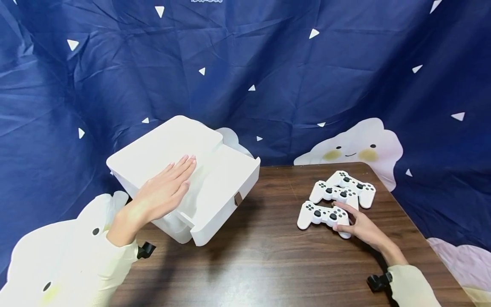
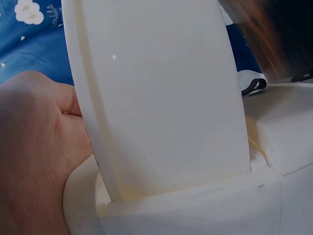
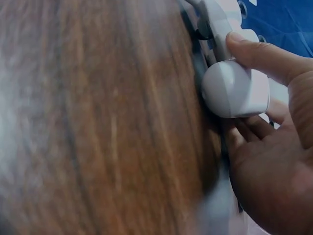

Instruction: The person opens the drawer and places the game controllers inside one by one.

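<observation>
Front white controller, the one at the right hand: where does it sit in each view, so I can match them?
Head: right of centre, the front white controller of three, one end held by the right hand.
Left wrist: not in it.
Right wrist: upper right, its rounded grip nearest the camera.
Shared landmark: the blue backdrop; across the head view's top, top left in left wrist, top right in right wrist.

At left, a box point(image 1: 165, 145) with its drawer point(image 1: 226, 177) out toward the right, left grip point(image 1: 163, 192) on top. At right on the worktop point(image 1: 264, 260), a near controller point(image 1: 324, 215) within the right grip point(image 1: 359, 224), then a middle controller point(image 1: 336, 194), then a far controller point(image 1: 353, 184); behind, a curtain point(image 1: 245, 47).
</observation>
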The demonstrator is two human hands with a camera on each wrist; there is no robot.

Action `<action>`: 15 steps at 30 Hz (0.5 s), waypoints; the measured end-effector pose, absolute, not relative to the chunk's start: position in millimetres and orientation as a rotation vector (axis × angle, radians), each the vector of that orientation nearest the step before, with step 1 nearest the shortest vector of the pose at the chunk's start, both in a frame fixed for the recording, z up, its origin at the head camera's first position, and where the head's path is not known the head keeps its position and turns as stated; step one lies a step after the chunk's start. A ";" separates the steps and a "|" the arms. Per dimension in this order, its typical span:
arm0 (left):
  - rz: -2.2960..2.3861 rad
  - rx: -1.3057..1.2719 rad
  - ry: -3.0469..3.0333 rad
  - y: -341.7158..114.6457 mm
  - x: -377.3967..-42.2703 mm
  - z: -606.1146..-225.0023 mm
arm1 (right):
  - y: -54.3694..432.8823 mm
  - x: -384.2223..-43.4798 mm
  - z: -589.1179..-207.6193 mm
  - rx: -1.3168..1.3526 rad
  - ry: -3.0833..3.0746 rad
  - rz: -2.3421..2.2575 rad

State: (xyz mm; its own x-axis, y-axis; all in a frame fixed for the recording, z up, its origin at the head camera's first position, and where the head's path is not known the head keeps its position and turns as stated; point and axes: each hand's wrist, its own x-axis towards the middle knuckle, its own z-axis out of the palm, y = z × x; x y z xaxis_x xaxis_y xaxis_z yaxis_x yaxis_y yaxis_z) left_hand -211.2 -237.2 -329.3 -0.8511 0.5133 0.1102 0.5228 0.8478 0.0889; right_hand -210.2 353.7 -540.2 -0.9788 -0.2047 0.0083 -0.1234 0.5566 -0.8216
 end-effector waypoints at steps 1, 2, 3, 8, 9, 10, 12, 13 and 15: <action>-0.177 -0.825 -2.943 -237.3 -211.0 -329.4 | 354.0 -210.3 -540.6 -0.298 2.690 -1.413; -0.177 -0.824 -2.942 -237.3 -211.0 -329.6 | 354.4 -210.5 -540.9 -0.307 2.689 -1.416; -0.176 -0.822 -2.942 -237.4 -211.1 -329.8 | 354.6 -210.7 -541.2 -0.307 2.691 -1.419; -0.182 -0.820 -2.937 -237.5 -210.2 -330.3 | 356.4 -211.8 -541.6 -0.301 2.710 -1.422; -0.182 -0.819 -2.936 -237.4 -209.9 -330.3 | 356.9 -211.8 -542.0 -0.293 2.719 -1.415; -0.184 -0.820 -2.935 -237.2 -209.7 -330.3 | 357.2 -211.8 -542.4 -0.286 2.729 -1.408; -0.182 -0.822 -2.934 -237.0 -209.6 -330.2 | 357.9 -211.8 -543.6 -0.275 2.752 -1.397; -0.181 -0.822 -2.934 -236.9 -209.8 -330.2 | 358.2 -211.8 -544.6 -0.266 2.765 -1.393; -0.177 -0.823 -2.932 -236.9 -210.0 -330.1 | 358.1 -212.0 -545.3 -0.264 2.792 -1.384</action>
